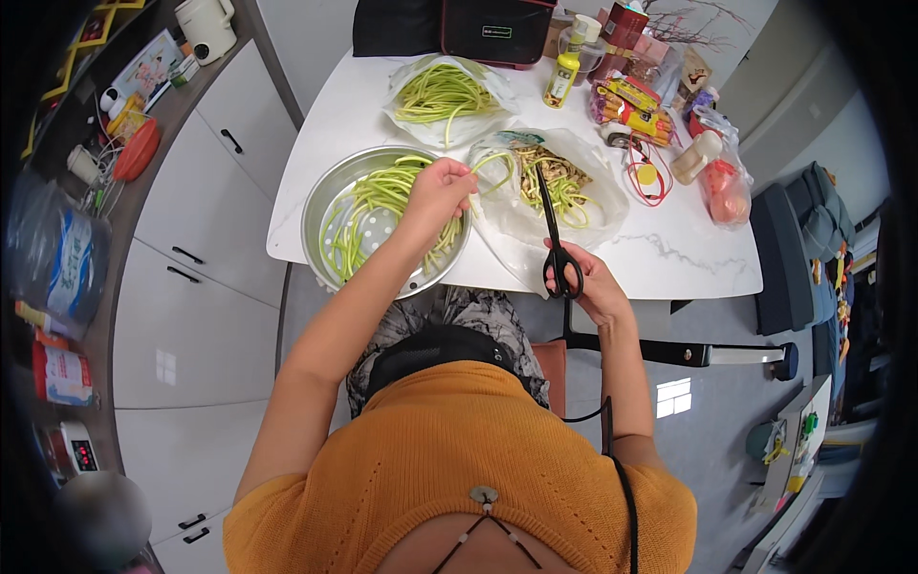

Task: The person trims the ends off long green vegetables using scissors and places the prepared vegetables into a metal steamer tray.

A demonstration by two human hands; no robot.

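My left hand is closed in a pinch on a green garlic scape, which curves out to the right of the fingers. Below that hand a round metal colander holds a heap of long green scapes. Black scissors are in my right hand, its fingers at the handle loops and the blades pointing away from me. Under the blade tips lies an opened plastic bag with cut-off pieces and brownish ends. Farther back, another plastic bag holds more whole scapes.
A yellow bottle, snack packets, a red cord and a bag of red fruit crowd the white table's right side. A black bag stands at the back. White cabinets line the left.
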